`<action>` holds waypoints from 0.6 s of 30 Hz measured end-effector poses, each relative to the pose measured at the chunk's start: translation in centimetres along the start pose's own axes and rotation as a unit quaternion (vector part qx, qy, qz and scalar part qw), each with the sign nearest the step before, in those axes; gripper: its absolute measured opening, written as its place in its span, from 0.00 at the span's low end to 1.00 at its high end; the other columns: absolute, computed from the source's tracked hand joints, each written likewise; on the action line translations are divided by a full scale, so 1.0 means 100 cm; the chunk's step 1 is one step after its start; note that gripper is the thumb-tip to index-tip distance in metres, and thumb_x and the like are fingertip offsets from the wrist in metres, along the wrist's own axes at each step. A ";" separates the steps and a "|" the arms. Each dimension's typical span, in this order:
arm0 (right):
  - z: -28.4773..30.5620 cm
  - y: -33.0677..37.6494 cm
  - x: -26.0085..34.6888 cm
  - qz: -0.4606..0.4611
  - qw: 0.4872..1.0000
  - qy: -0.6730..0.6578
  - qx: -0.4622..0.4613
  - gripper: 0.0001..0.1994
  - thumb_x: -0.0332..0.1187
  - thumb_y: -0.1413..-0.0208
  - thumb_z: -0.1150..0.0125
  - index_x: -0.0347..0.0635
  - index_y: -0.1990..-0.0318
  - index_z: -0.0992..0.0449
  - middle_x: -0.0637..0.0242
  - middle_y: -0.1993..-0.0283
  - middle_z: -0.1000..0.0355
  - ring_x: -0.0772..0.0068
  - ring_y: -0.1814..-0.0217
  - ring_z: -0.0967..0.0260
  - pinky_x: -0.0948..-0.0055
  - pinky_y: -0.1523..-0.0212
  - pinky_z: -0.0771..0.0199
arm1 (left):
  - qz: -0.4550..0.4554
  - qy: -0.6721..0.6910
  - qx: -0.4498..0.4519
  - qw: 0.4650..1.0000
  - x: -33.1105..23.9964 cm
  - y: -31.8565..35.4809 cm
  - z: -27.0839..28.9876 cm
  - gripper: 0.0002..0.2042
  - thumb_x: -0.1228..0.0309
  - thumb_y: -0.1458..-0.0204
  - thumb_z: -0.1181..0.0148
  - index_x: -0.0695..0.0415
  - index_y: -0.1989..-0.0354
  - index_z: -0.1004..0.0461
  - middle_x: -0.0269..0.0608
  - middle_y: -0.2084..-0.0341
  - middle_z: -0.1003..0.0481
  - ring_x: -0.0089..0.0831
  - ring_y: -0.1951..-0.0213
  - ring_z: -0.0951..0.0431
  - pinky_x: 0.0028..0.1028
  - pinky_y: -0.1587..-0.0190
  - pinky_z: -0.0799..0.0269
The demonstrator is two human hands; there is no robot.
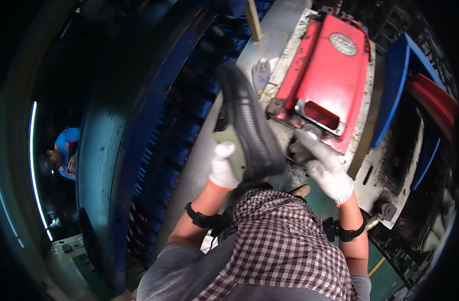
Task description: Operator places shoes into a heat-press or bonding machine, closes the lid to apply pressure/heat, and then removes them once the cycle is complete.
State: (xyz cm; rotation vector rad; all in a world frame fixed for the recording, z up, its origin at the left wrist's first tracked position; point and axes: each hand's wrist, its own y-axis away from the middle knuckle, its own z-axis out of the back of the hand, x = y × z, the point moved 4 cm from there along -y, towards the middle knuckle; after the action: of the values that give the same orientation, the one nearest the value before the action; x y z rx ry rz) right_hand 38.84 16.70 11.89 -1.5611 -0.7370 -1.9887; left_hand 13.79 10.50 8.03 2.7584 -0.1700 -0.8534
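Observation:
My left hand (223,166), in a white knit glove, grips an olive-green shoe with a black ribbed sole (247,125); the sole faces up and the toe points away from me. My right hand (324,165), also gloved, reaches forward just right of the shoe's heel, close to the front edge of a red machine block (327,75). Its fingers are curled, and whether they hold anything is hidden. Black straps sit on both forearms.
The red block sits on a worn pale base (362,145) atop a grey metal bench (274,35). A spare white glove (262,74) lies on the bench. A blue conveyor frame (154,150) runs down the left. Another person in blue (66,153) stands far left.

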 end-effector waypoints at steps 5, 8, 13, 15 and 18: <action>0.002 0.003 -0.022 0.032 0.922 0.259 -0.287 0.19 0.28 0.41 0.38 0.38 0.42 0.22 0.52 0.45 0.24 0.52 0.41 0.26 0.60 0.36 0.30 | -0.120 -0.056 -0.287 0.949 -0.073 0.021 0.159 0.12 0.70 0.45 0.36 0.53 0.52 0.23 0.34 0.62 0.20 0.29 0.58 0.18 0.31 0.53 0.20; -0.010 0.012 -0.051 0.018 0.869 0.391 -0.304 0.20 0.27 0.44 0.34 0.41 0.43 0.20 0.53 0.45 0.23 0.49 0.42 0.27 0.57 0.36 0.30 | -0.098 -0.131 -0.398 0.903 -0.116 0.009 0.269 0.07 0.70 0.45 0.38 0.51 0.58 0.23 0.35 0.63 0.22 0.34 0.60 0.18 0.33 0.52 0.20; -0.017 0.018 -0.086 -0.050 0.860 0.405 -0.306 0.22 0.26 0.46 0.33 0.41 0.41 0.21 0.52 0.45 0.23 0.48 0.42 0.27 0.55 0.36 0.31 | -0.084 -0.221 -0.487 0.841 -0.188 -0.032 0.411 0.06 0.66 0.47 0.35 0.47 0.66 0.27 0.33 0.69 0.26 0.33 0.70 0.23 0.36 0.67 0.21; -0.018 0.017 -0.087 -0.046 0.846 0.442 -0.295 0.23 0.25 0.46 0.34 0.40 0.40 0.22 0.52 0.44 0.23 0.48 0.43 0.26 0.55 0.38 0.30 | -0.099 -0.305 -0.489 0.811 -0.217 -0.040 0.437 0.10 0.64 0.49 0.32 0.49 0.61 0.24 0.33 0.66 0.25 0.32 0.67 0.22 0.36 0.64 0.23; -0.019 0.017 -0.087 -0.054 0.853 0.432 -0.289 0.22 0.24 0.45 0.35 0.39 0.40 0.22 0.51 0.45 0.23 0.48 0.43 0.26 0.56 0.39 0.28 | -0.221 -0.448 -0.520 0.693 -0.243 -0.050 0.446 0.32 0.61 0.52 0.26 0.58 0.37 0.26 0.43 0.46 0.22 0.41 0.49 0.20 0.37 0.44 0.27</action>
State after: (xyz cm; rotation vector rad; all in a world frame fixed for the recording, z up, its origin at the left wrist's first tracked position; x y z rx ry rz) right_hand 40.49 14.64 3.25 -0.6746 0.1675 -2.8047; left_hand -31.33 10.81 -15.79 1.1506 0.6460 -1.6647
